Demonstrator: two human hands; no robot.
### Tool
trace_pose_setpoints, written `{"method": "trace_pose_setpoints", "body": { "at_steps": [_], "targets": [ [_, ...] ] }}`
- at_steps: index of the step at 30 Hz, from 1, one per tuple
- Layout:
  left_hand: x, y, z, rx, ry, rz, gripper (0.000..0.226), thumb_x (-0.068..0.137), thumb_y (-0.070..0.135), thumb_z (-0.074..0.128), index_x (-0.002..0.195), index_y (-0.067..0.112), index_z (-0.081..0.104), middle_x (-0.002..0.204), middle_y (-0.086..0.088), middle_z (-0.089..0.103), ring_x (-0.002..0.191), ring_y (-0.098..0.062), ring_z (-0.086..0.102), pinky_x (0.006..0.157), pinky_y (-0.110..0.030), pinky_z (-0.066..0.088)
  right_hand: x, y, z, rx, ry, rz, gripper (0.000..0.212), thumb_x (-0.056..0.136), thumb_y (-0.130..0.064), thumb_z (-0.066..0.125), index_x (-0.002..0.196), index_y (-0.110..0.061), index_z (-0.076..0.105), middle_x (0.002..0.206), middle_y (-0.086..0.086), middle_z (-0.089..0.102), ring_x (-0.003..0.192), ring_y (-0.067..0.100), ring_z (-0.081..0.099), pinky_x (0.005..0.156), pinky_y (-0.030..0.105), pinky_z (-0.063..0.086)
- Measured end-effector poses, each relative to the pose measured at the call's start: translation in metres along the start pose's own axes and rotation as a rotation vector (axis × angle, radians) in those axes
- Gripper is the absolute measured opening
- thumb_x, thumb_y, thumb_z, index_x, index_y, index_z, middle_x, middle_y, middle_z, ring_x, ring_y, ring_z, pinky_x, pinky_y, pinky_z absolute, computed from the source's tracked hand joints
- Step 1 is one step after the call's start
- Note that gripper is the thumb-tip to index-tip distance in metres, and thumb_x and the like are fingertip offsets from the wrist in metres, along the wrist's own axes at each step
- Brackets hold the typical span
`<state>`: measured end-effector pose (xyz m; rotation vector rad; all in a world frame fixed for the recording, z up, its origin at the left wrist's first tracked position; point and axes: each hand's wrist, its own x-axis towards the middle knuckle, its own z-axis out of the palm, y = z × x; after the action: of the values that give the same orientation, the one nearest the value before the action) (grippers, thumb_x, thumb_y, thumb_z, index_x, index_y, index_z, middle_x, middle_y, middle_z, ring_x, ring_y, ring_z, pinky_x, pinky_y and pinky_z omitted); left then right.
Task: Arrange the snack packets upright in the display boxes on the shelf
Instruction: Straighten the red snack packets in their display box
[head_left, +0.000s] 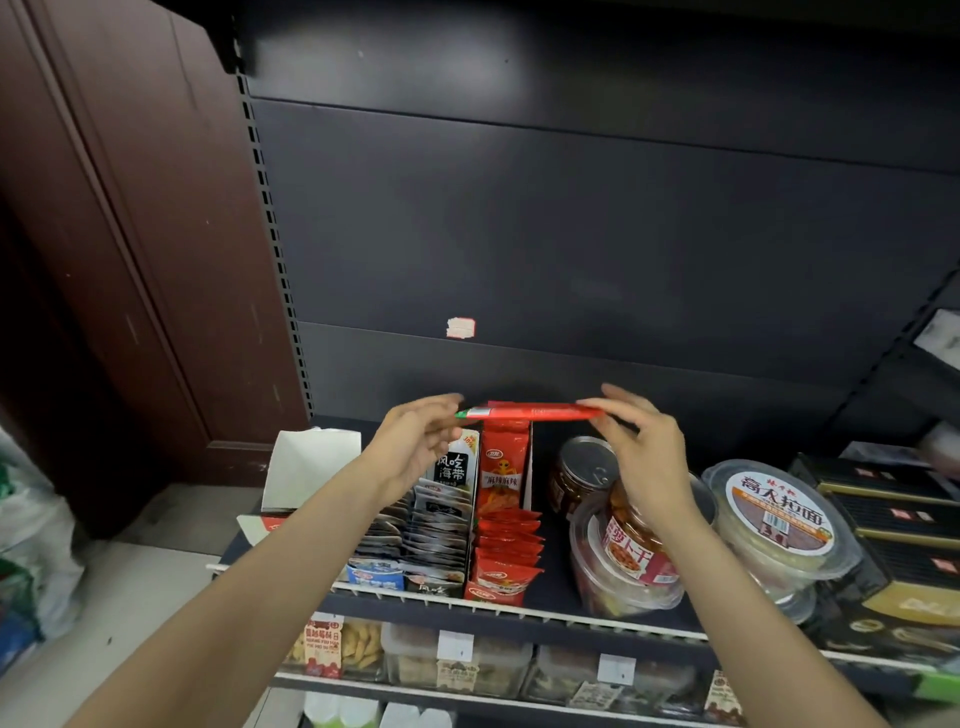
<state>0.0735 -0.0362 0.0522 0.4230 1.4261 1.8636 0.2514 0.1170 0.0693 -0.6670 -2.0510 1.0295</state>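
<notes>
Head view: nearest, at 6 o'clock, the lower shelf (467, 670) carries biscuit packs and clear tubs behind white price tags. Above it, the shelf rail (519, 613) fronts two display boxes side by side: the grey box (415, 530) at 7 o'clock is packed with dark packets, mostly leaning, and the red box (506, 519) just right of it holds red packets standing in a row, its tall back card upright. At 4 o'clock a clear tub (618, 566) with a red-labelled jar (631, 535) on it sits close to the right forearm, with a tin-lidded jar (582, 473) behind and a round noodle tub (779, 525) plus dark flat boxes (898, 519) farther right. A white carton flap (311, 467) stands at 9 o'clock by the shelf's left edge. Over the red box, both hands hold a bunch of red packets (530, 412) level, edge-on: the left hand (415, 447) pinches its left end, the right hand (644, 452) its right end, other fingers loose. Dark floor shows between the red box and the jars. Beyond, the black back panel (571, 234) rises bare save one small sticker (461, 327).
</notes>
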Motion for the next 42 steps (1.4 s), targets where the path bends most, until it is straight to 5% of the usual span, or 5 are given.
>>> {"method": "trace_pose_setpoints", "body": {
  "at_steps": [4,8,16,25,42],
  "targets": [
    [0.001,-0.003,0.008,0.148,0.041,-0.023,0.016,0.099,0.024,0.046,0.11,0.013,0.052,0.1,-0.011,0.071,0.077,-0.014,0.069,0.063,-0.016,0.051,0.006,-0.001,-0.003,-0.158,0.034,-0.052,0.022,0.09,-0.02,0.06,0.109,-0.014,0.069,0.094,-0.011,0.065,0.087,0.001,0.06,0.079,0.018,0.051],
    [-0.004,-0.018,0.005,0.885,0.065,0.177,0.013,0.095,0.012,0.05,0.1,0.008,0.061,0.09,-0.001,0.066,0.081,-0.012,0.063,0.061,0.0,0.042,0.015,0.005,-0.002,-0.347,0.019,-0.075,0.026,0.089,-0.03,0.061,0.109,-0.014,0.067,0.103,0.002,0.071,0.098,0.015,0.065,0.078,0.035,0.055],
    [0.007,-0.048,-0.017,1.478,-0.432,0.334,0.052,0.082,0.054,0.061,0.127,0.029,0.056,0.13,0.008,0.054,0.124,-0.011,0.039,0.106,-0.035,0.032,0.026,0.008,0.025,-0.658,-0.206,-0.159,0.031,0.092,-0.033,0.056,0.119,-0.022,0.063,0.107,0.001,0.07,0.1,0.018,0.065,0.077,0.031,0.053],
    [0.015,-0.053,-0.019,1.359,-0.504,0.308,0.038,0.086,0.034,0.066,0.123,0.025,0.061,0.123,0.009,0.063,0.112,-0.005,0.056,0.101,-0.028,0.043,0.027,0.03,0.057,-0.692,-0.606,-0.127,0.033,0.096,-0.019,0.049,0.126,-0.03,0.057,0.125,-0.003,0.062,0.109,0.014,0.061,0.083,0.029,0.052],
    [0.015,-0.057,-0.019,1.238,-0.481,0.23,0.026,0.086,0.029,0.066,0.111,0.022,0.068,0.11,0.007,0.068,0.101,-0.001,0.058,0.093,-0.017,0.041,0.034,0.069,0.093,-0.711,-0.543,-0.079,0.036,0.097,-0.015,0.047,0.131,-0.021,0.053,0.134,0.001,0.05,0.121,0.019,0.051,0.096,0.037,0.047]
  ]
}}
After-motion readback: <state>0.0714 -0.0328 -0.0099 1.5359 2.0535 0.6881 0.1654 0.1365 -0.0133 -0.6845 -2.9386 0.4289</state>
